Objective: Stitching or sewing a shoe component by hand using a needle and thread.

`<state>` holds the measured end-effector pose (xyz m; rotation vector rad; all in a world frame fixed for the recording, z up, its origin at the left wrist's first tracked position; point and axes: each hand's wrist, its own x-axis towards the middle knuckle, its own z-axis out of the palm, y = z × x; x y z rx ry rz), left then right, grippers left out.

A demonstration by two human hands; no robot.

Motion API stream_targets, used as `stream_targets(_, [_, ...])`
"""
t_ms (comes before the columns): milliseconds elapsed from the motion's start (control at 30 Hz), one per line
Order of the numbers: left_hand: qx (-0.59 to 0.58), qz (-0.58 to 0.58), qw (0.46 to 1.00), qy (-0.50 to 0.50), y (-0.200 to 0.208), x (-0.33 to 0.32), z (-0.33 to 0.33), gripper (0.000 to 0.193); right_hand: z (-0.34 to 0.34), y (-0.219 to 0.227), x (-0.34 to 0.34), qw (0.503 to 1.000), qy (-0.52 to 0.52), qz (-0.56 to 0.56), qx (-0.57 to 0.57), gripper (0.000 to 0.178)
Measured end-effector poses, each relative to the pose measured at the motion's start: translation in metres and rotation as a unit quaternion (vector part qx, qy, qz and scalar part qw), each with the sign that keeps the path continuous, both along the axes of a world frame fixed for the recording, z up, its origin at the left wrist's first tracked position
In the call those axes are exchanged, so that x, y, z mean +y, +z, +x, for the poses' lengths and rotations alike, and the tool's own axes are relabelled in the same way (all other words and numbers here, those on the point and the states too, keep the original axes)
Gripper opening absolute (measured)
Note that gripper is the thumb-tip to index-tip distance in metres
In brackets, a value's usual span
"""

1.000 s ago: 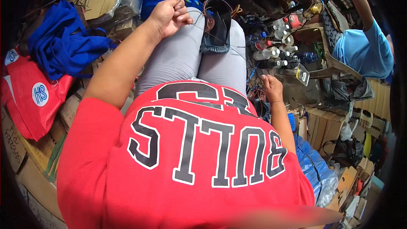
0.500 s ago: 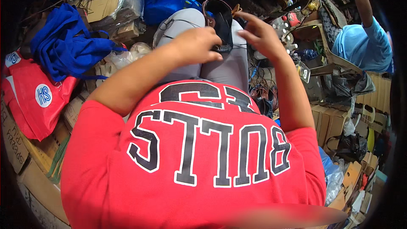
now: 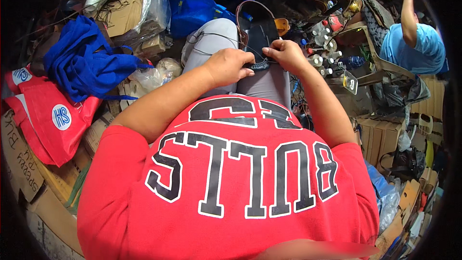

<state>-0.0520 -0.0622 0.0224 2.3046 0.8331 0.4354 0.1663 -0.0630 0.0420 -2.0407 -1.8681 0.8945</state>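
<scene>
A dark shoe (image 3: 258, 31) with a brown collar lies across my thighs, its opening facing up. Stitching shows along its near end. My left hand (image 3: 232, 66) is closed at that end, thumb and fingers gripping the shoe's edge. Across the shoe from it, my right hand (image 3: 287, 56) pinches with thumb and forefinger just above the shoe's right side, seemingly on a thin black thread. More of this black thread (image 3: 204, 35) loops over my left knee and runs toward the shoe.
An orange-yellow object (image 3: 282, 26) sits beyond the shoe. Blue bags (image 3: 195, 12) stand ahead, a blue cloth (image 3: 82, 60) and red bag (image 3: 53, 125) at left. Several small bottles (image 3: 317, 60) crowd the right, near a wooden frame (image 3: 385, 73) and a person in light blue (image 3: 416, 48).
My right hand, raised with fingers apart, has come down to the shoe and closed into a pinch. My left hand stays at the near end. The other person's arm has shifted.
</scene>
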Motion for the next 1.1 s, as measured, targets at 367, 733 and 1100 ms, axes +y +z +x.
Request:
stream_targets(367, [0.007,0.009,0.995,-0.097,0.006,0.063,0.059,0.029,0.002,0.022,-0.03,0.995,0.098,0.009,-0.031,0.031])
stream_targets(733, [-0.018,-0.028,0.993,-0.109,-0.005,0.074,0.067,0.029,0.033,0.045,-0.077,0.975,0.063,0.06,0.203,0.031])
stream_targets(1100, [0.042,-0.21,0.958,-0.189,-0.001,0.1,0.065,0.016,0.025,0.016,-0.058,0.988,0.071,0.12,0.063,0.016])
